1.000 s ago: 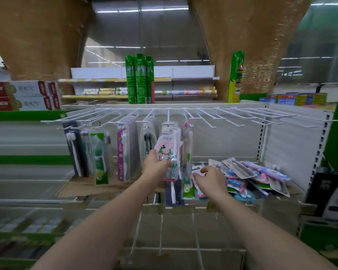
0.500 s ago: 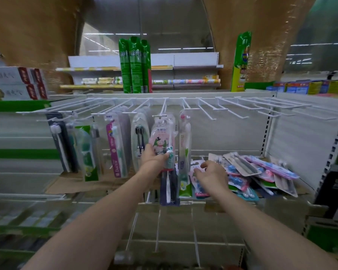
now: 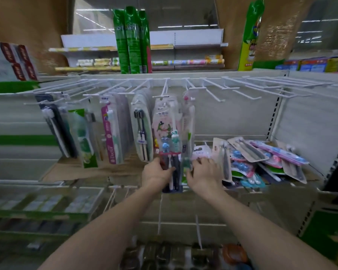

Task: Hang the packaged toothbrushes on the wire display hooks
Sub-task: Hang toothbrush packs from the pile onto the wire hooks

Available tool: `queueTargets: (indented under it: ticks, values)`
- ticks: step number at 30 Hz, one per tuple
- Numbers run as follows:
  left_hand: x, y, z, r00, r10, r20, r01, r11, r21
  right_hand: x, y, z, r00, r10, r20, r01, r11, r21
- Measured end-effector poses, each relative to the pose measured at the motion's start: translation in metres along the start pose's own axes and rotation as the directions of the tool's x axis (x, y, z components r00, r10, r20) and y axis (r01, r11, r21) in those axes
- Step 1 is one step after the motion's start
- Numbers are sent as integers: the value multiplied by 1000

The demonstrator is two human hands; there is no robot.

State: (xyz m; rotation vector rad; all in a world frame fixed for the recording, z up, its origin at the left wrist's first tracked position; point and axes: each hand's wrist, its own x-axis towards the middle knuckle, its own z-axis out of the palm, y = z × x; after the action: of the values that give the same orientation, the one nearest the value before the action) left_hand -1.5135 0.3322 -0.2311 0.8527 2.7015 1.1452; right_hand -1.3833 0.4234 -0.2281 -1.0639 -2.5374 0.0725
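Two hands working at a toothbrush display

The left hand (image 3: 158, 173) is gripping the bottom of a dark toothbrush pack (image 3: 171, 173) hanging under the wire hooks (image 3: 165, 88); the right hand (image 3: 204, 173) is holding a green-ended pack (image 3: 186, 164) beside a loose pile of packs (image 3: 261, 158) lying on the shelf (image 3: 312, 175).

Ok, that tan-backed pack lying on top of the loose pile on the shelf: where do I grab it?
Take the tan-backed pack by its near-left end, coming from above and the left with the right hand. It lies flat on top of the pile, that end nearest and uncovered.
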Motion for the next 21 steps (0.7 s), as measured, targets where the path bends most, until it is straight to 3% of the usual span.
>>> queueTargets:
  ticks: [11,21]
  values:
    - [-4,2,22,995,-93,22,89,988,129,-14,6,10,998,-58,22,59,995,-75]
    - [0,15,-3,960,-277,52,277,961,-1,-4,-15,8,997,31,76,-19,989,-149]
